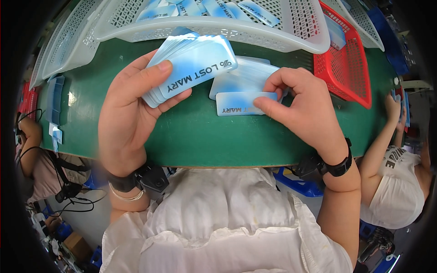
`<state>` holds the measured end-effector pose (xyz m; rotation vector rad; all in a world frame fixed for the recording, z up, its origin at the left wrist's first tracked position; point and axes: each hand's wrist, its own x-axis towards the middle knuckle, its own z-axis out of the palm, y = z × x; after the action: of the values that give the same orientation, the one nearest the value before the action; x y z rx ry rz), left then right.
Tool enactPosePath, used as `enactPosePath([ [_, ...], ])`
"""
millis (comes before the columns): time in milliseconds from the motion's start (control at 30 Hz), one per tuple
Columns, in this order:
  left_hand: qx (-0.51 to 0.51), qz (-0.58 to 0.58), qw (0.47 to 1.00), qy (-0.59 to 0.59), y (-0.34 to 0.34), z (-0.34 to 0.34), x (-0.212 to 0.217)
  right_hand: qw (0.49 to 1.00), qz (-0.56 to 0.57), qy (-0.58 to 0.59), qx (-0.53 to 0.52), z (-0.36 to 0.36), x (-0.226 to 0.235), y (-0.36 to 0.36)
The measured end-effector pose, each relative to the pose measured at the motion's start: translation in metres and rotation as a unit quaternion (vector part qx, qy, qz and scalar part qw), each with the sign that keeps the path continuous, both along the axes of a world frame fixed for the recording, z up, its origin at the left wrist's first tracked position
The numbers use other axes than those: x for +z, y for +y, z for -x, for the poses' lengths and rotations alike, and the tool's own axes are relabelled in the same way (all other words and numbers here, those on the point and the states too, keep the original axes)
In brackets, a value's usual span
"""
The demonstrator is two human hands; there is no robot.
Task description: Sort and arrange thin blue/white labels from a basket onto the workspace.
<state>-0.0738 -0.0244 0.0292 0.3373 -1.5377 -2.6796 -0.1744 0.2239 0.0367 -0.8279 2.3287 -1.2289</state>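
My left hand [132, 91] is closed round a fanned stack of pale blue and white printed cards [193, 66], thumb on top and fingers beneath. The stack is held tilted above the green table. To its right, my right hand [305, 100] pinches one similar card [234, 103] between thumb and fingers. This card lies level, low over the table, its right end hidden by the thumb. Just behind it rests a loose pile of the same kind of cards [236, 82], partly covered by both the stack and my right hand.
A white perforated basket [218, 32] with many blue cards spans the table's far side. A red basket [341, 73] stands at the right, another white basket [68, 50] at the left. Blue stacked pieces [55, 100] lie at the left edge. People sit on both sides.
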Motion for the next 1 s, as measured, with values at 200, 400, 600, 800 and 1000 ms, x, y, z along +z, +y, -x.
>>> enactPosePath([
  [200, -0.012, 0.05, 0.998, -0.044, 0.011, 0.002, 0.001, 0.996, 0.061, 0.002, -0.061, -0.004, 0.0, -0.003],
  [400, -0.045, 0.069, 0.994, -0.071, 0.029, 0.004, 0.001, 0.986, 0.133, -0.1, -0.02, -0.002, 0.001, -0.011],
  [600, -0.054, 0.026, 0.996, -0.07, 0.031, 0.007, 0.003, 0.969, 0.184, -0.156, -0.051, 0.004, 0.0, -0.009],
  [800, -0.04, 0.032, 0.998, -0.048, 0.037, 0.002, 0.009, 0.963, 0.202, -0.177, -0.005, -0.001, 0.001, -0.007],
  [1000, -0.069, 0.001, 0.996, -0.058, 0.038, 0.002, 0.008, 0.954, 0.212, -0.214, -0.012, -0.002, 0.01, -0.006],
])
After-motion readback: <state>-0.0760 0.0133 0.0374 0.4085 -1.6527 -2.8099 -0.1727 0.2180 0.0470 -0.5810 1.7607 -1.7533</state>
